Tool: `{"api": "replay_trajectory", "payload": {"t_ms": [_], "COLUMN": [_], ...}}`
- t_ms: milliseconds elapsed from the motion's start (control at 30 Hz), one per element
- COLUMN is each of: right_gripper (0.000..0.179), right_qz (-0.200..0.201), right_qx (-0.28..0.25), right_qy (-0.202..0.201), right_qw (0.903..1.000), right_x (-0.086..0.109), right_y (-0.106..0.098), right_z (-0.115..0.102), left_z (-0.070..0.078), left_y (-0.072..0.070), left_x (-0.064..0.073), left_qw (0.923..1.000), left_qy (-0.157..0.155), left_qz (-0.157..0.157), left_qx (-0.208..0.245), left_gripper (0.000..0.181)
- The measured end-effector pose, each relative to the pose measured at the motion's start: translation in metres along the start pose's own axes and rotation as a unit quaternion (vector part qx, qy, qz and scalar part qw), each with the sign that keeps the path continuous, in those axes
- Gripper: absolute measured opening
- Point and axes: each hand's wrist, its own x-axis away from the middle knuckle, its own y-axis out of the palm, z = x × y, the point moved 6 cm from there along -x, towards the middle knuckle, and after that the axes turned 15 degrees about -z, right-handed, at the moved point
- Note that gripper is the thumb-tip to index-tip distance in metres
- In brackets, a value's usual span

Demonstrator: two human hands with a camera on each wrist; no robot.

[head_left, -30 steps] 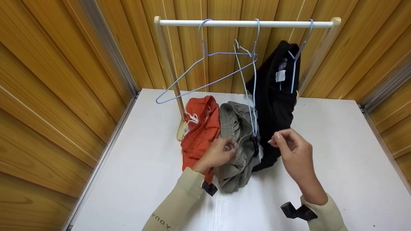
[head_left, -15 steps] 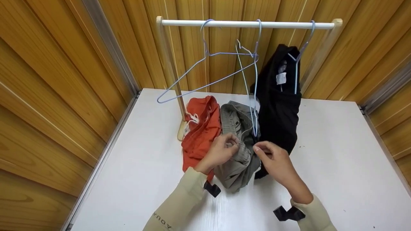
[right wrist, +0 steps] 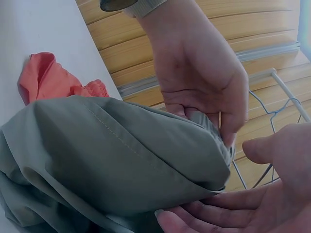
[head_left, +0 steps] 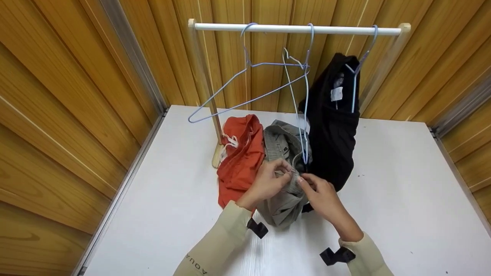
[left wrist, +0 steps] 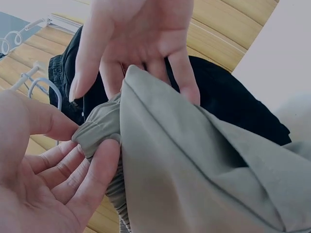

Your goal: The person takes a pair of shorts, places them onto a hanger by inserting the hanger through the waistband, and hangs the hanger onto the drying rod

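Grey-green elastic-waist pants [head_left: 282,216] hang in the middle of the rack, under a pale blue wire hanger [head_left: 306,126] whose lower end reaches their waistband. My left hand [head_left: 266,182] pinches the gathered waistband between thumb and fingers, plain in the left wrist view. Opposite it, my right hand [head_left: 324,199] has its fingers against the waistband's other side. In the right wrist view those fingers [right wrist: 238,206] lie fairly straight under the cloth, and the thumb stands apart. How the hanger sits inside the waistband is hidden.
A white rail [head_left: 268,27] on wooden posts carries the hangers. One bare blue hanger [head_left: 230,78] hangs at left. Orange-red drawstring shorts [head_left: 238,178] lie close on the left; black pants [head_left: 333,142] hang on the right. Wood-panelled walls [head_left: 69,115] surround the white tabletop [head_left: 153,214].
My right hand has moved left, from beside the black pants to the grey pants' waistband. My left hand has shifted slightly right with the waistband. The black pants have swung a little.
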Motion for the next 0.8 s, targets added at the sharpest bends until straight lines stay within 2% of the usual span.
{"api": "replay_trajectory", "payload": {"t_ms": [333, 633, 800], "right_gripper": [0.048, 0.04, 0.036], "right_qz": [0.008, 0.031, 0.028], "right_qx": [-0.017, -0.008, -0.026], "right_qy": [0.005, 0.003, 0.012], "right_qw": [0.9998, 0.9995, 0.9992], "right_x": [-0.006, -0.008, -0.008], "right_y": [0.002, 0.0, 0.0], "right_z": [0.004, 0.001, 0.004], "left_z": [0.005, 0.013, 0.01], "left_y": [0.012, 0.02, 0.025], "left_x": [0.003, 0.002, 0.001], "left_qw": [0.9995, 0.9961, 0.993], "left_qy": [-0.015, 0.036, 0.046], "left_qz": [-0.026, -0.065, -0.109], "left_qx": [0.01, -0.047, -0.001], "left_gripper": [0.005, 0.01, 0.015]}}
